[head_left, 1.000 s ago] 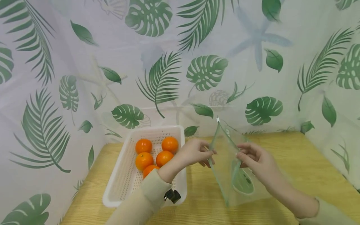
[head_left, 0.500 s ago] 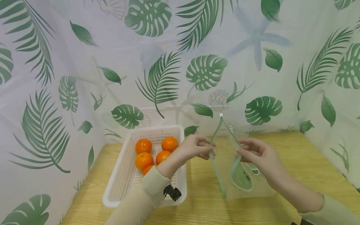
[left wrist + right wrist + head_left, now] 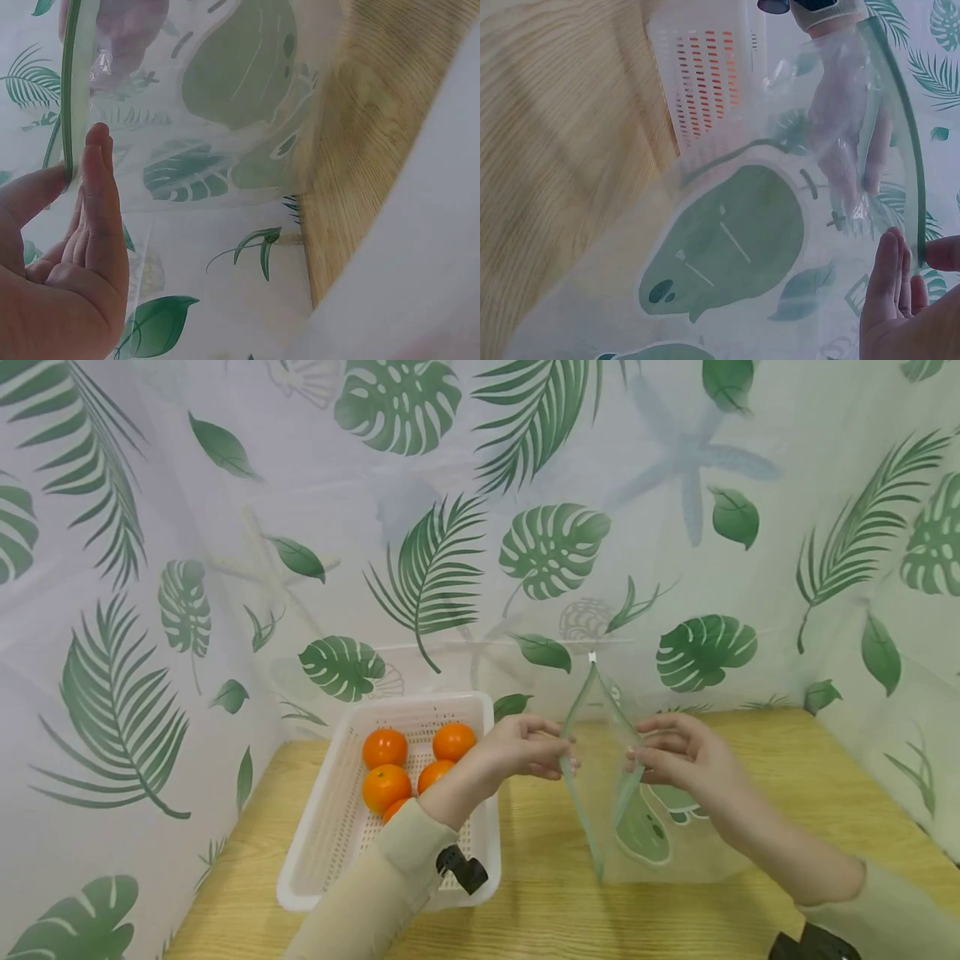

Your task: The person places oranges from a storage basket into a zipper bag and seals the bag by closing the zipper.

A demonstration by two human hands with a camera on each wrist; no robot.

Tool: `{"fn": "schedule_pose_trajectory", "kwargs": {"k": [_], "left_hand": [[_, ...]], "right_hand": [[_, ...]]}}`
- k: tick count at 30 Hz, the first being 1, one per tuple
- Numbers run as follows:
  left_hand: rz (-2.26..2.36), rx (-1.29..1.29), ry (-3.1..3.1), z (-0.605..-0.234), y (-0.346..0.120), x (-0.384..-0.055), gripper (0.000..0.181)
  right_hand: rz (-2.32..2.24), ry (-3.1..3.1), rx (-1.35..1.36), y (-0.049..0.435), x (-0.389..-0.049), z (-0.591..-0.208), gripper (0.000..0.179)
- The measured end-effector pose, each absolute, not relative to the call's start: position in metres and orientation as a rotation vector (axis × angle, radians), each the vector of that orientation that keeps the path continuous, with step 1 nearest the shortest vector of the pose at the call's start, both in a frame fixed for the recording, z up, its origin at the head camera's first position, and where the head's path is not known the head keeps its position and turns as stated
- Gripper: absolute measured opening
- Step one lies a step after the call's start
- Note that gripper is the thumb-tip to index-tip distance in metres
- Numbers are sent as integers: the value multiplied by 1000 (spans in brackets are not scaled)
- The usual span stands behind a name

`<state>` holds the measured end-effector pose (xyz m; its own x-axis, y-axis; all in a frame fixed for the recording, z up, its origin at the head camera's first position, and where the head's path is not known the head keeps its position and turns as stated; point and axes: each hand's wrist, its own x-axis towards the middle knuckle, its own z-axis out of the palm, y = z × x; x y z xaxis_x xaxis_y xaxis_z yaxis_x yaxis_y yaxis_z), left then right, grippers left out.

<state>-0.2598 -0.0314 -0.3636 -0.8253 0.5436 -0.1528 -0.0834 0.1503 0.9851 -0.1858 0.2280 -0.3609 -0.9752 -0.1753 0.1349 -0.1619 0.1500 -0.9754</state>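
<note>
A translucent zip bag [image 3: 643, 835] with a green-edged mouth and green printed figures is held above the table, its mouth parted into a narrow diamond. At the mouth's far end sits a white slider [image 3: 592, 657]. My left hand [image 3: 521, 747] pinches the left edge of the mouth between thumb and fingers. Opposite it, my right hand [image 3: 686, 756] pinches the right edge. In the left wrist view, the thumb and fingertips of the left hand [image 3: 75, 277] meet at the green zip strip. No contents show inside the bag.
Left of the bag stands a white perforated plastic basket [image 3: 300, 852] with several oranges [image 3: 386, 787], partly hidden by my left forearm. Both rest on a wood-grain table [image 3: 540, 910]. A leaf-patterned sheet [image 3: 450, 468] hangs behind and along the sides.
Both hands keep their pinch on the bag's edges. The slider end has risen and shifted slightly right, while the near end of the mouth has also come up a little.
</note>
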Motion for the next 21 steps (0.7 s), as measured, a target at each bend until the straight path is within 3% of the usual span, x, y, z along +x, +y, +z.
{"fn": "schedule_pose_trajectory", "kwargs": {"k": [5, 21], "left_hand": [[1762, 371, 1935, -365, -32, -264, 30], [1779, 316, 1914, -372, -33, -272, 25]], "right_hand": [[-2124, 2266, -385, 235, -194, -361, 19], [-2165, 2130, -330, 245, -204, -341, 21]]}}
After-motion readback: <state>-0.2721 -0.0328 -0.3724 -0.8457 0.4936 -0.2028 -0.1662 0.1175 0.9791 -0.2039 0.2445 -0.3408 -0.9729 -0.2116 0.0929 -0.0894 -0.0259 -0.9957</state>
